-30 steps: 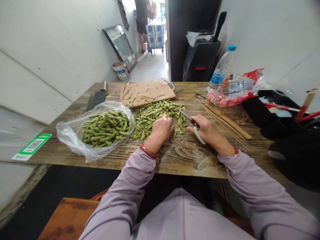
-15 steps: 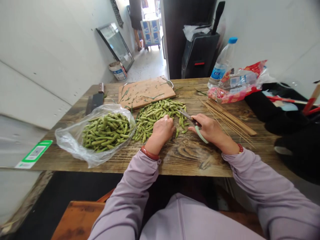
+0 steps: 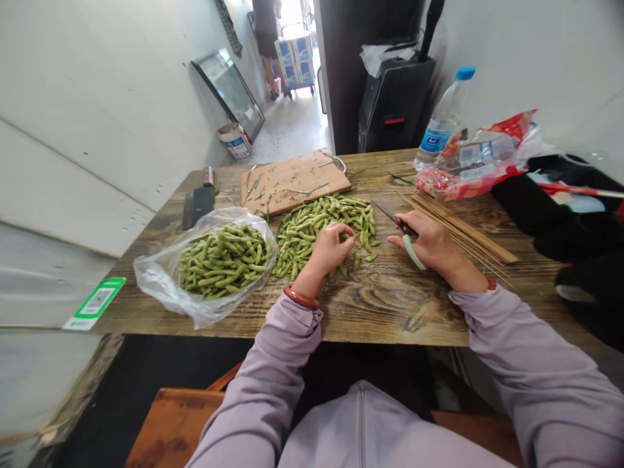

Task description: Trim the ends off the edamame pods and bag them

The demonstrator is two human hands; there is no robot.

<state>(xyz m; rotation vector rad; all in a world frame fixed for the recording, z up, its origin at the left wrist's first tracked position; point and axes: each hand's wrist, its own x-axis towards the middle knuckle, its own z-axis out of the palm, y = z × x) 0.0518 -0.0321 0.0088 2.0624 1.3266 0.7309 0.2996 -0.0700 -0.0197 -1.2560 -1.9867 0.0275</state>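
Observation:
My left hand (image 3: 333, 247) is closed in a pinch at the right front of a pile of green soybean pods (image 3: 305, 227); whatever its fingertips hold is hidden. To the right, my right hand (image 3: 429, 242) grips a pair of scissors (image 3: 413, 252) with pale green handles. Their blades point forward and left, just beside the pile, and look closed. A few loose pods (image 3: 357, 260) lie between the hands. On the left sits a clear plastic bag (image 3: 163, 299), its mouth open around more pods (image 3: 224, 260).
Behind the pile lies a wooden cutting board (image 3: 292, 182) with green scraps, and a cleaver (image 3: 202, 203) is to its left. Bamboo skewers (image 3: 463, 227), a water bottle (image 3: 439, 130) and red plastic packaging (image 3: 482, 166) occupy the right. A person (image 3: 266, 39) stands beyond the doorway.
My right hand has drawn the scissors rightward, away from the left hand and off the pods. My left hand stays by the pile, its wrist turned slightly. The view has shifted a little.

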